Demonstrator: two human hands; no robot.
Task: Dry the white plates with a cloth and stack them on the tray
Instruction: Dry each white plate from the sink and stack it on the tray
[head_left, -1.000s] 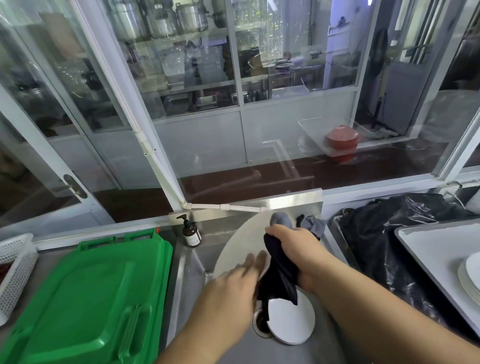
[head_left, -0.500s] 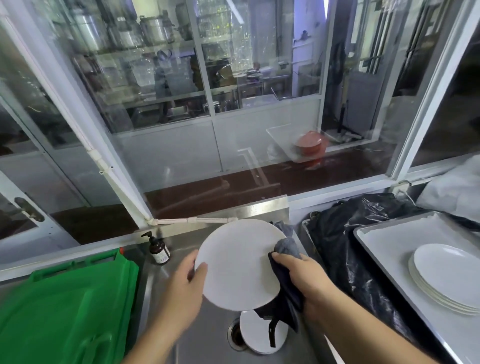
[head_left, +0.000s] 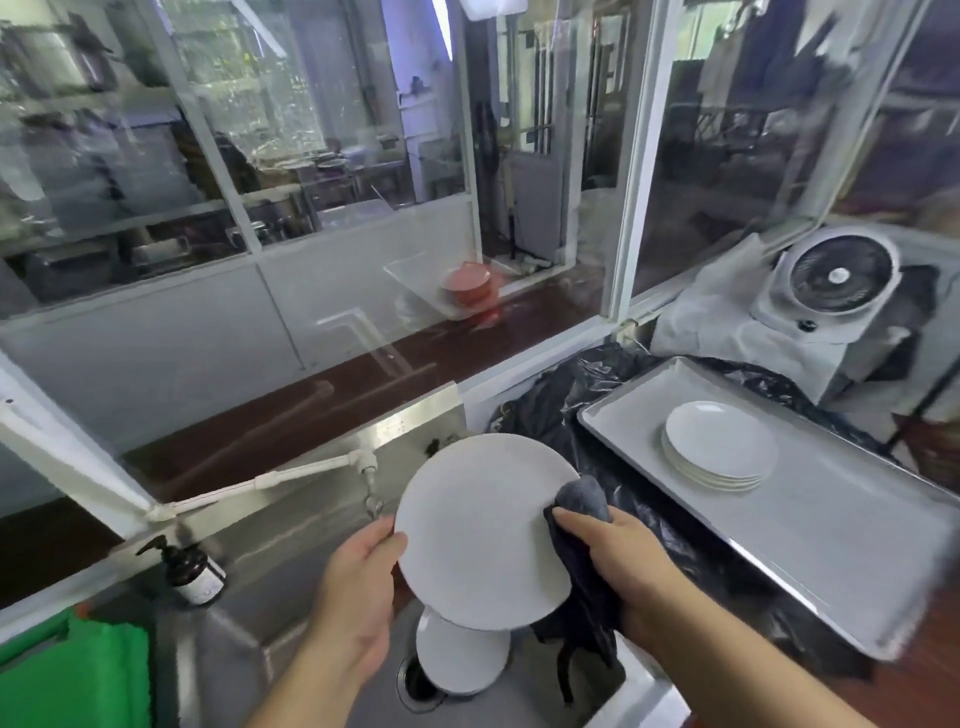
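a round white ceramic plate (head_left: 485, 530) is held tilted above the stainless steel sink (head_left: 291, 613). the left hand (head_left: 358, 592) grips the plate's left rim, thumb on the face. the right hand (head_left: 621, 561) grips a dark grey cloth (head_left: 582, 566) and presses it against the plate's right rim; the cloth's tail hangs down into the sink. a second white plate (head_left: 460, 657) lies in the sink over the drain, directly below the held one. a stack of white plates (head_left: 719, 447) sits near the far end of the flat metal tray (head_left: 831, 525) on the right. a dark pump bottle (head_left: 189, 569) stands at the sink's left edge.
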